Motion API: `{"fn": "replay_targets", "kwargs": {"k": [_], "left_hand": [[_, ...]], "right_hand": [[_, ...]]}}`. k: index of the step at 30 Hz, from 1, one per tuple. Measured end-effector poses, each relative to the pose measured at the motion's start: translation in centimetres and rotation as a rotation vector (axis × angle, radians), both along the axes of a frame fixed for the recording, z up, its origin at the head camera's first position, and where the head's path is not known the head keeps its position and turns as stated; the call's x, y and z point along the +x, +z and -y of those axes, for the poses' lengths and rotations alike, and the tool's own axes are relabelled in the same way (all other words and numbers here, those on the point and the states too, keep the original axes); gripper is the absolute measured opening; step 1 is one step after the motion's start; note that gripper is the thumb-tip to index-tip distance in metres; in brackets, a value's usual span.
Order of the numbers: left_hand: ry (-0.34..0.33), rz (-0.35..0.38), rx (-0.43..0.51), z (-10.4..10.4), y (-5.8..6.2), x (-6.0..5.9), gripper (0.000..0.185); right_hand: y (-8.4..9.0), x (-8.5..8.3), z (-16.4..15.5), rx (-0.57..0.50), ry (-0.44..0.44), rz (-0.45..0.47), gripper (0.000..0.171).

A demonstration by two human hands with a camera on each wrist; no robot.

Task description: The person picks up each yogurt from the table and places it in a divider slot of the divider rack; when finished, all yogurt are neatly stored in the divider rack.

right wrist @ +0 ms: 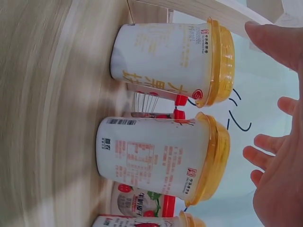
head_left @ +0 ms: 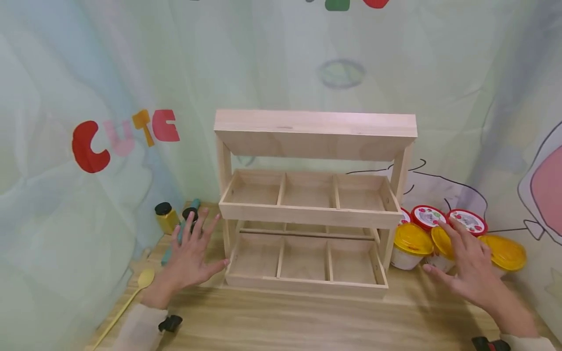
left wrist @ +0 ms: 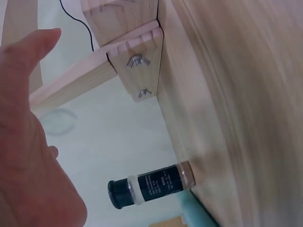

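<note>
Here — yellow-lidded tubs [head_left: 412, 246] under right fingers [head_left: 454, 234].

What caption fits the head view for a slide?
Open left hand and right hand flank an empty wooden rack; yellow-lidded tubs sit at right.

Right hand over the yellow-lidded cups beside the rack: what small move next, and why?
Probably lower the right hand onto the nearest yellow-lidded cup and close the fingers round its lid. That hand hovers open above the cups, holding nothing, and the wooden rack beside them has bare compartments.
</note>
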State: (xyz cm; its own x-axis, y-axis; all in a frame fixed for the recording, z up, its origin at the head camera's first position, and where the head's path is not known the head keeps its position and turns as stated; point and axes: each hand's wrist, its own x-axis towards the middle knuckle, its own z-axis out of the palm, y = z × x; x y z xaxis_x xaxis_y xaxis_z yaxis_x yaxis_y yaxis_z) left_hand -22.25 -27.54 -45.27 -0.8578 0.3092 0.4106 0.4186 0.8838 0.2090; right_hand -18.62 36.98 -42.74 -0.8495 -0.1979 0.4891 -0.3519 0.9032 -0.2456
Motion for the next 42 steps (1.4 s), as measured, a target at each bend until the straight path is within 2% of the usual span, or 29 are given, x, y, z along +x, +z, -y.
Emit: {"fn": "replay_targets", "kwargs": {"k": [5, 10, 22, 28, 33, 37, 42], "left_hand": [[-0.059, 0.019, 0.079, -0.6, -0.6, -0.3, 0.106], [-0.091, 0.036, 0.102, -1.1, -1.3, -0.7, 0.106], [-0.138, 0.186, 0.179, -0.8, -2.7, -1.4, 0.12], [-0.222, 0.223, 0.207, -0.4, -3.2, -2.0, 0.124], [-0.292, 0.302, 0.275, -0.4, -3.3, -2.1, 0.124], [-0.299, 0.362, 0.319, -0.3, -3.4, -2.2, 0.124], [-0.288, 0.394, 0.333, -0.2, -3.7, -2.1, 0.122]], "right_hand": [[-0.4, -0.3, 0.4, -0.034, 0.028, 0.002, 0.117], [-0.9, -1.0, 0.8, -0.044, 0.051, 0.015, 0.117], [-0.7, -2.2, 1.6, -0.009, 0.064, 0.036, 0.113], [-0.7, -2.9, 1.9, 0.022, 0.065, 0.062, 0.111], [-0.6, -3.4, 2.2, 0.031, 0.078, 0.064, 0.109], [-0.7, -3.6, 2.5, 0.062, 0.066, 0.082, 0.103], [-0.7, -3.7, 2.8, 0.093, 0.051, 0.123, 0.093]]}}
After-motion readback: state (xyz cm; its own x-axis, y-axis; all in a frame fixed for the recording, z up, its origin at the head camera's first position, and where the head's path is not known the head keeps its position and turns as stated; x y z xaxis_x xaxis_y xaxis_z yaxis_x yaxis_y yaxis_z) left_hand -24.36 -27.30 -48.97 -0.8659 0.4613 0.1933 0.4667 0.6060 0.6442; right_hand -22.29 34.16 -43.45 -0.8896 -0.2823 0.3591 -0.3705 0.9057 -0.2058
